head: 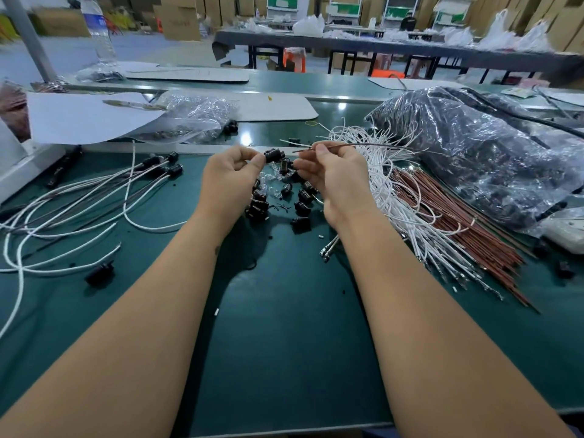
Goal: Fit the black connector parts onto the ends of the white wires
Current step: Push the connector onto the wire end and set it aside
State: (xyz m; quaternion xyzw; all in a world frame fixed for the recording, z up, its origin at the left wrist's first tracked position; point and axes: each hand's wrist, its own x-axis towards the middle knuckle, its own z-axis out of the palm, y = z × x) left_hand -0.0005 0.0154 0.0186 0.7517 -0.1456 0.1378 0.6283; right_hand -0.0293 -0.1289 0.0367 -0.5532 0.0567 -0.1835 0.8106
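I pinch a black connector (273,154) in my left hand (232,172), its open end facing three o'clock so the wire (363,145) pinched in my right hand (331,172) can feed in, spare connectors (278,197) heaped at six, white wires (395,191) at four.

A small black connector part (273,154) — short, barrel-shaped, glossy — is held up above the green mat, lying roughly level, its open end facing a thin wire (347,145) that runs off to the right; the wire's tip sits just beside it, not yet inside. Below, loose black connector parts (278,200) lie scattered on the mat, some upright, some tipped. To the right spreads a fanned heap of bare white wires (398,197). On the left, finished white wires (94,191) lie curved — black caps (173,164) fitted on their far ends.
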